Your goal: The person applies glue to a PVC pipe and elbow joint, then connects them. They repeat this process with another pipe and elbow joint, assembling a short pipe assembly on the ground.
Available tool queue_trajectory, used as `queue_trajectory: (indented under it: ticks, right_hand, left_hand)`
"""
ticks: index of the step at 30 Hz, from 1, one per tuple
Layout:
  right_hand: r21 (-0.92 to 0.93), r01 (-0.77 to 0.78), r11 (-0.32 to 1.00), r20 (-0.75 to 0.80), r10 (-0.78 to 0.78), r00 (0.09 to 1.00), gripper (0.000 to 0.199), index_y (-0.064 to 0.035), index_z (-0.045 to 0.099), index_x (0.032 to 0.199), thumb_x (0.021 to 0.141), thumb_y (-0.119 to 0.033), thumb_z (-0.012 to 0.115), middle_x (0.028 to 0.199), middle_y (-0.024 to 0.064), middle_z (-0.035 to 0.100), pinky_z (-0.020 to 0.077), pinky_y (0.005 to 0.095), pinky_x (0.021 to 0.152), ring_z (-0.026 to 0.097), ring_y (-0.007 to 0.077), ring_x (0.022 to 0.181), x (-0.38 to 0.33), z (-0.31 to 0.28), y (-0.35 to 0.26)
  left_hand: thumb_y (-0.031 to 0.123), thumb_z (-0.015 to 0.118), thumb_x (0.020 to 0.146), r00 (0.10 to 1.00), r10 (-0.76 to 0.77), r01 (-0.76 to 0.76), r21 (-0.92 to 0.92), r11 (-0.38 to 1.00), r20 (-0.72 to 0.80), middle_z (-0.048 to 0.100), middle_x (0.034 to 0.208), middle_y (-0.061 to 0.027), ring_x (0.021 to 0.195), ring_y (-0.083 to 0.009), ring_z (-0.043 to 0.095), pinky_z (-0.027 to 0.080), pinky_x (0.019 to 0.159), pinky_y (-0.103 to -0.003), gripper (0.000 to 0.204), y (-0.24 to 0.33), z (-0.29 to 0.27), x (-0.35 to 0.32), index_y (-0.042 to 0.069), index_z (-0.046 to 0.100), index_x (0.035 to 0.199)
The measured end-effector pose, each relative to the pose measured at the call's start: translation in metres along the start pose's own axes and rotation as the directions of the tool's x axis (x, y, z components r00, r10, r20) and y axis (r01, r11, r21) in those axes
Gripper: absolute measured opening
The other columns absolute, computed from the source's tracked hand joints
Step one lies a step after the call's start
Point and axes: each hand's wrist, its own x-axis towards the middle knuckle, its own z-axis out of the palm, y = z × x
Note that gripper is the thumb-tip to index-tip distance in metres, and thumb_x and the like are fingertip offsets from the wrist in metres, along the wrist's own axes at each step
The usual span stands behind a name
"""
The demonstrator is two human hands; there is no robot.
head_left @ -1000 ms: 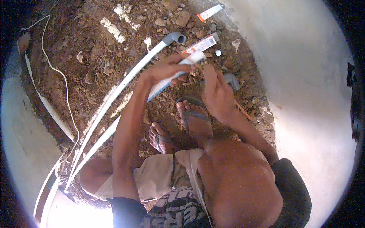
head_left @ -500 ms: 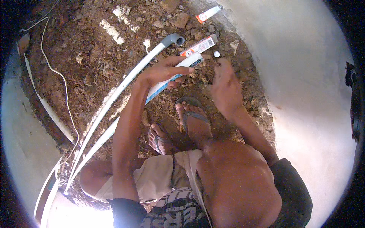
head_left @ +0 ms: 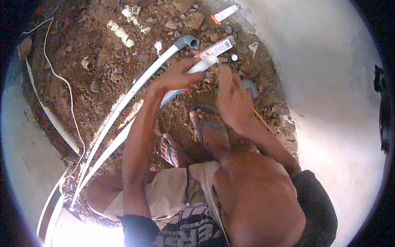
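My left hand (head_left: 179,77) is closed around a white plastic pipe (head_left: 205,64) just behind its open end, thumb on top. A blue stripe shows on the pipe below the hand. My right hand (head_left: 235,99) is at that pipe end, its fingers pinched together close to the rim. What they hold, if anything, is too small to make out. Beside the right hand a grey pipe fitting (head_left: 249,88) lies on the soil. To the left runs a second white pipe (head_left: 138,88), with a grey elbow (head_left: 188,41) on its far end.
Past the pipe end lie a white-and-orange box (head_left: 218,48), a small white cap (head_left: 234,57) and a squeeze tube (head_left: 225,14). A thin orange stick (head_left: 263,122) shows by my right forearm. Pale walls (head_left: 329,103) border the stony soil; a white cable (head_left: 68,88) trails at left.
My right hand has moved left to the pipe's end, uncovering the grey fitting and the orange stick. The printing near the pipe end no longer shows. My left hand keeps its grip.
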Motion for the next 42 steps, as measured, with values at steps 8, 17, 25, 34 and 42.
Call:
queue_trajectory:
  ticks: [8, 17, 25, 34, 42]
  right_hand:
    - [-0.234, 0.145, 0.961, -0.16, -0.185, 0.97, 0.051, 0.0055, 0.042, 0.134, 0.087, -0.01, 0.056, 0.094, 0.021, 0.063, 0.0588, 0.0404, 0.058, 0.065, 0.036, 0.087, 0.012, 0.006, 0.005]
    - [-0.046, -0.186, 0.981, -0.131, 0.179, 0.975, 0.044, -0.0034, 0.034, 0.135, 0.095, -0.008, 0.051, 0.102, 0.0315, 0.063, 0.0522, 0.0557, 0.077, 0.063, 0.0514, 0.091, 0.05, -0.013, 0.008]
    - [0.224, -0.278, 0.934, -0.108, 0.307, 0.946, 0.045, -0.0067, 0.034, 0.136, 0.096, -0.008, 0.055, 0.094, 0.0291, 0.066, 0.052, 0.0533, 0.074, 0.066, 0.0482, 0.086, 0.03, -0.031, 0.013]
    - [0.184, -0.096, 0.978, -0.193, 0.131, 0.972, 0.044, -0.0036, 0.037, 0.134, 0.094, -0.003, 0.057, 0.103, 0.0263, 0.066, 0.0542, 0.0484, 0.077, 0.068, 0.0428, 0.091, 0.015, -0.007, 0.016]
    - [-0.003, -0.031, 1.0, -0.072, 0.031, 0.997, 0.053, -0.0004, 0.038, 0.135, 0.085, 0.003, 0.057, 0.106, 0.0265, 0.064, 0.0544, 0.0505, 0.076, 0.065, 0.0435, 0.093, -0.013, -0.007, 0.004]
  left_hand:
    - [0.038, 0.074, 0.086, 1.0, -0.013, 0.013, 0.022, 1.0, 0.01, 0.059, 0.073, 0.0004, 0.057, -0.0097, 0.055, 0.045, 0.048, -0.027, 0.047, 0.001, -0.001, -0.001, 0.009, 0.064, 0.121]
    - [0.043, 0.076, 0.084, 0.991, -0.015, 0.02, 0.031, 0.999, -0.135, 0.061, 0.075, -0.0024, 0.058, -0.0097, 0.055, 0.045, 0.049, -0.027, 0.058, 0.01, 0.009, -0.011, 0.01, 0.059, 0.129]
    - [0.05, 0.066, 0.091, 0.99, 0.007, -0.005, 0.012, 1.0, -0.143, 0.056, 0.069, 0.0016, 0.057, -0.0079, 0.052, 0.041, 0.049, -0.026, 0.049, 0.031, 0.008, -0.013, 0.007, 0.066, 0.114]
    - [0.043, 0.054, 0.099, 0.972, -0.119, 0.072, -0.224, 0.972, -0.203, 0.061, 0.072, -0.002, 0.059, -0.0105, 0.055, 0.043, 0.049, -0.026, 0.041, 0.024, 0.004, -0.009, 0.005, 0.066, 0.109]
    - [0.034, 0.065, 0.092, 0.994, 0.021, -0.012, 0.077, 0.997, -0.107, 0.068, 0.081, -0.0089, 0.068, -0.0164, 0.064, 0.05, 0.059, -0.032, 0.036, 0.011, 0.002, -0.012, 0.002, 0.067, 0.108]
